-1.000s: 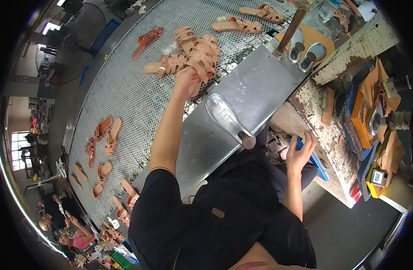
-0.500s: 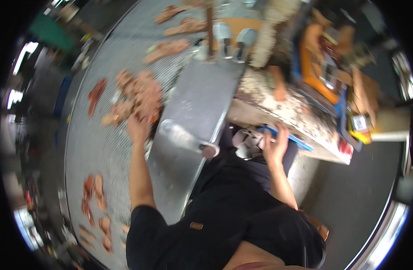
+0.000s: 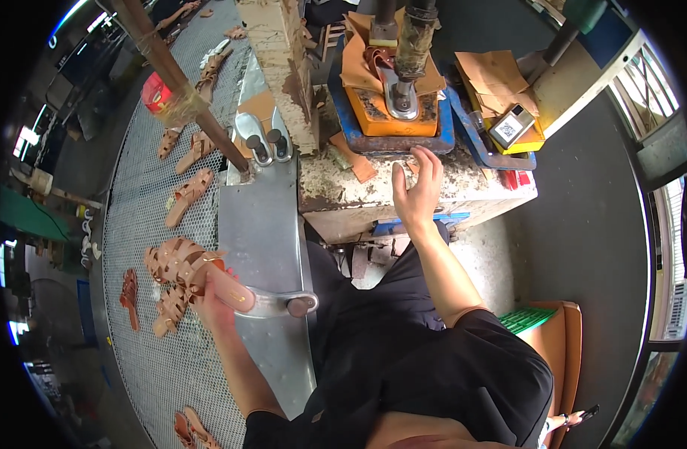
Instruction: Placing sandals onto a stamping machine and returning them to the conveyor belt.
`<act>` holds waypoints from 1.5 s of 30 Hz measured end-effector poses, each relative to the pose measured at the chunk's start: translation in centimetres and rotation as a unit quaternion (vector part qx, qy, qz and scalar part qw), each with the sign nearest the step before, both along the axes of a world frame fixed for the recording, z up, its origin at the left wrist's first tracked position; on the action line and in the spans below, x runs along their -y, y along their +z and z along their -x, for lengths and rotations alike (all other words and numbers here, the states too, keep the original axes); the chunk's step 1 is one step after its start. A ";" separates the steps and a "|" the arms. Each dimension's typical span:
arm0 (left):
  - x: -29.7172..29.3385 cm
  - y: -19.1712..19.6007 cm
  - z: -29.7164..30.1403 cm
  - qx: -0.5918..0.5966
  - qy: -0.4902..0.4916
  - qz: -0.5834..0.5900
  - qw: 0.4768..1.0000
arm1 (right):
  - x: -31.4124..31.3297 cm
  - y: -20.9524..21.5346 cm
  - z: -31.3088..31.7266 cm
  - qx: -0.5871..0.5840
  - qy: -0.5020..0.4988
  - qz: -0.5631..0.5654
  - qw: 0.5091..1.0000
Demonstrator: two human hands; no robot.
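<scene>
My left hand (image 3: 212, 303) grips a tan woven-strap sandal (image 3: 201, 271), lifted off the wire-mesh conveyor (image 3: 149, 224) at the edge of the steel plate (image 3: 265, 224). A metal shoe last on a stand (image 3: 280, 303) lies just right of that hand. More tan sandals (image 3: 167, 307) lie bunched beside it on the mesh. My right hand (image 3: 418, 191) hovers with fingers spread over the stained workbench (image 3: 373, 191), in front of the press with its orange pad (image 3: 392, 112) and a strap piece on it. It holds nothing.
Two upright metal lasts (image 3: 267, 142) stand at the far end of the plate next to a slanted pole (image 3: 179, 82). More sandals (image 3: 188, 191) lie along the mesh. Cardboard sheets (image 3: 497, 75) and a small device (image 3: 510, 127) sit right of the press. An orange seat (image 3: 560, 340) is at my right.
The view has swung toward the press. My left hand has taken a sandal up from the pile on the mesh, and my right hand has risen from under the bench edge onto its top.
</scene>
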State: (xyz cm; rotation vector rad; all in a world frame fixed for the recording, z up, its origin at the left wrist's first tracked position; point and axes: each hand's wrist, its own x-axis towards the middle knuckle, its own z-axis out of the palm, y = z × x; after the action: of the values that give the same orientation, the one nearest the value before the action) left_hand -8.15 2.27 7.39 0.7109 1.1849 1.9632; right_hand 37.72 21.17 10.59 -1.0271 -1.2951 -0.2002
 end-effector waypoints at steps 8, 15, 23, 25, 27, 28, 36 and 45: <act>-0.9 -3.8 -4.3 0.152 -0.118 -0.026 0.981 | -0.8 1.2 -1.2 0.039 -0.066 -0.025 0.997; -0.7 -4.8 -4.8 0.179 -0.136 -0.013 0.974 | -1.2 1.0 -1.5 0.029 -0.076 -0.027 0.996; -2.6 -6.0 -5.1 0.124 -0.173 -0.021 0.977 | -4.2 0.7 -2.6 0.007 -0.090 -0.053 0.994; -2.7 -6.4 -5.3 0.116 -0.184 -0.034 0.975 | -5.2 1.8 -2.8 -0.031 -0.069 -0.034 0.997; -3.5 -7.4 -5.7 0.113 -0.213 -0.030 0.970 | -6.7 1.9 -3.4 -0.036 -0.102 0.001 0.994; -4.1 -7.7 -5.6 0.128 -0.262 -0.054 0.955 | -7.6 2.1 -3.9 -0.041 -0.112 0.018 0.993; -2.0 -6.7 -10.1 0.196 -0.198 -0.021 0.960 | -13.7 3.0 -1.1 0.048 -0.190 0.142 0.970; 6.1 -5.6 -13.7 0.304 -0.280 -0.089 0.906 | 1.6 1.3 2.9 0.015 -0.067 0.209 0.975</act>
State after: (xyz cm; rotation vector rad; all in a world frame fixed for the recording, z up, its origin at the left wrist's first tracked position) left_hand 5.57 -3.78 1.81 0.4055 0.3671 1.6190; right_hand 34.84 19.57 11.93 -1.4775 -1.3254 -0.0442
